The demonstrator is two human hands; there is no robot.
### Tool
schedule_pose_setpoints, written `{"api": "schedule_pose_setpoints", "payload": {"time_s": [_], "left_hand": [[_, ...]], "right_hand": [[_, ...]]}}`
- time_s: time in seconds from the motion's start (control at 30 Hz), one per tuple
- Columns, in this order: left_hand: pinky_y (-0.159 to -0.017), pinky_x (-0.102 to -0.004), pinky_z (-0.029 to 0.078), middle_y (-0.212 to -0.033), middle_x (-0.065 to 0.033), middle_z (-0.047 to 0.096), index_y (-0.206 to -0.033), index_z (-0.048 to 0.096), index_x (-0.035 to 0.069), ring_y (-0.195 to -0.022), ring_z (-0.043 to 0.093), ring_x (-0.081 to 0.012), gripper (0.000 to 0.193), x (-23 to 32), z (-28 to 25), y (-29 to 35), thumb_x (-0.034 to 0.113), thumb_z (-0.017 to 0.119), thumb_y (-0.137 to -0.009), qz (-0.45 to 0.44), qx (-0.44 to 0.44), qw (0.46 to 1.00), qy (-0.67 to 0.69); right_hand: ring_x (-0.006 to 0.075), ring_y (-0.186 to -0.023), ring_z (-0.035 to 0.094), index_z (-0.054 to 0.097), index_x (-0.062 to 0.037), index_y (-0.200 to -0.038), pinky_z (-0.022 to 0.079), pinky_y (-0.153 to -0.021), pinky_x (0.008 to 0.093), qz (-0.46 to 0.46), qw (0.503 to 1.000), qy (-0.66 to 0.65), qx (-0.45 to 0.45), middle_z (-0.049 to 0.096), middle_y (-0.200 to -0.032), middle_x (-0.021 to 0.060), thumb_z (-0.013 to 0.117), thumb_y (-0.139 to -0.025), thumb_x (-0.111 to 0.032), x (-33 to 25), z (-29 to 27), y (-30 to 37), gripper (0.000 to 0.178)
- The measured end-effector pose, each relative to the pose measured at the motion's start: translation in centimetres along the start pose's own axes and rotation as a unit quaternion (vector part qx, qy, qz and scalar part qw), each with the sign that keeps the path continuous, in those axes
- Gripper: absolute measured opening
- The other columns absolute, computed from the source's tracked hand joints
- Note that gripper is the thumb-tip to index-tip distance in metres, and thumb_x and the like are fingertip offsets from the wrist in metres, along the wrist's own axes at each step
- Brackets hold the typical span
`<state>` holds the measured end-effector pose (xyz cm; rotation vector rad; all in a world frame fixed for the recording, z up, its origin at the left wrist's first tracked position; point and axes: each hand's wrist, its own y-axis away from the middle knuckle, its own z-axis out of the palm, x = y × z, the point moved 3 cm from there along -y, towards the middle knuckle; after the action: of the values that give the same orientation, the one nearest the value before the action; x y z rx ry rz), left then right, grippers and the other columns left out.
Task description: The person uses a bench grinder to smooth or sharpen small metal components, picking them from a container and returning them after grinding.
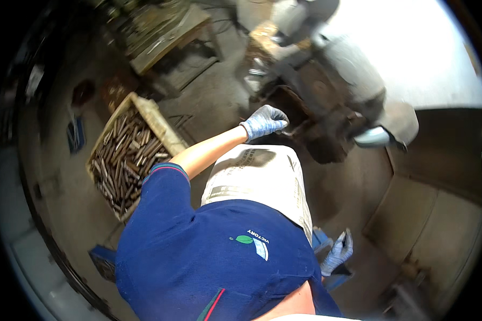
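My left hand (265,123), in a blue-and-white knit glove, reaches forward to the near side of a dark, grimy machine (321,101). Its fingers are curled together; whatever they hold, if anything, is too small and hidden to name. Low on the right, my right hand (338,254), gloved the same way, hangs beside my hip with its fingers stretched out and nothing visible in them. Just behind it shows a blue object (322,239), partly covered by my body. A white printed apron (257,171) covers my lap below the machine.
To the left, a pale-walled crate (160,125) holds many short metal rods (126,160). Beyond it stands a worn workbench (171,43). A blue bin (103,262) sits at lower left. Large sheet panels (439,155) rise on the right, near a rounded grey machine part (399,125).
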<state>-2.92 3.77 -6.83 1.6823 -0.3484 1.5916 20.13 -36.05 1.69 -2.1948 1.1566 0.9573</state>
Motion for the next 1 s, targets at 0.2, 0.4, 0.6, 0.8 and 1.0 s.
{"api": "schedule_pose_setpoints", "payload": {"time_s": [0.2, 0.4, 0.6, 0.8, 1.0], "left_hand": [[-0.071, -0.0248, 0.051, -0.084, -0.0065, 0.067, -0.097, 0.065, -0.001, -0.077, 0.062, -0.0127, 0.02, 0.6, -14.7, 11.2, 0.014, 0.063, -0.084, 0.091, 0.274, 0.946, -0.149], [-0.075, -0.03, 0.05, -0.086, -0.0099, 0.069, -0.094, 0.068, 0.003, -0.08, 0.064, -0.0165, 0.021, -9.3, -29.9, 28.5, 0.017, 0.064, -0.078, -0.047, 0.558, 0.808, -0.183], [-0.084, -0.0367, 0.048, -0.101, -0.0133, 0.065, -0.099, 0.067, 0.01, -0.091, 0.062, -0.0321, 0.034, -11.4, -32.5, 30.1, 0.034, 0.059, -0.078, -0.268, 0.537, 0.7, -0.387], [-0.08, -0.0399, 0.05, -0.105, -0.0149, 0.064, -0.101, 0.066, 0.009, -0.099, 0.062, -0.0306, 0.031, -9.4, -29.0, 24.2, 0.029, 0.058, -0.079, -0.442, 0.468, 0.654, -0.397], [-0.08, -0.0405, 0.05, -0.104, -0.0167, 0.064, -0.097, 0.067, 0.006, -0.099, 0.061, -0.0322, 0.027, -10.0, -29.3, 25.0, 0.02, 0.058, -0.075, -0.426, 0.542, 0.638, -0.342]], "right_hand": [[0.0129, -0.09, 0.056, 0.061, 0.0042, -0.104, 0.047, -0.079, 0.0253, -0.022, 0.983, -0.054, -0.172, 0.058, -0.101, 0.0063, 0.062, -0.083, -0.003, -1.9, 7.7, -4.6, 0.022], [0.0143, -0.09, 0.057, 0.061, 0.0047, -0.102, 0.047, -0.081, 0.0256, 0.008, 0.961, -0.099, -0.258, 0.06, -0.103, 0.0087, 0.062, -0.083, 0.0, -1.6, 11.3, -7.0, 0.02], [0.0139, -0.086, 0.058, 0.062, 0.0034, -0.098, 0.048, -0.081, 0.0261, -0.102, 0.955, -0.032, -0.276, 0.063, -0.098, 0.0083, 0.065, -0.08, 0.001, -1.2, 12.7, -8.2, 0.019], [0.0157, -0.087, 0.058, 0.063, 0.0043, -0.094, 0.048, -0.081, 0.0276, -0.048, 0.955, -0.047, -0.289, 0.062, -0.098, 0.0088, 0.064, -0.08, 0.001, -1.7, 12.8, -7.7, 0.014], [0.016, -0.087, 0.059, 0.064, 0.0048, -0.094, 0.048, -0.081, 0.0285, -0.015, 0.959, -0.062, -0.276, 0.063, -0.097, 0.0099, 0.064, -0.08, -0.003, -1.5, 12.0, -6.6, 0.015]]}}
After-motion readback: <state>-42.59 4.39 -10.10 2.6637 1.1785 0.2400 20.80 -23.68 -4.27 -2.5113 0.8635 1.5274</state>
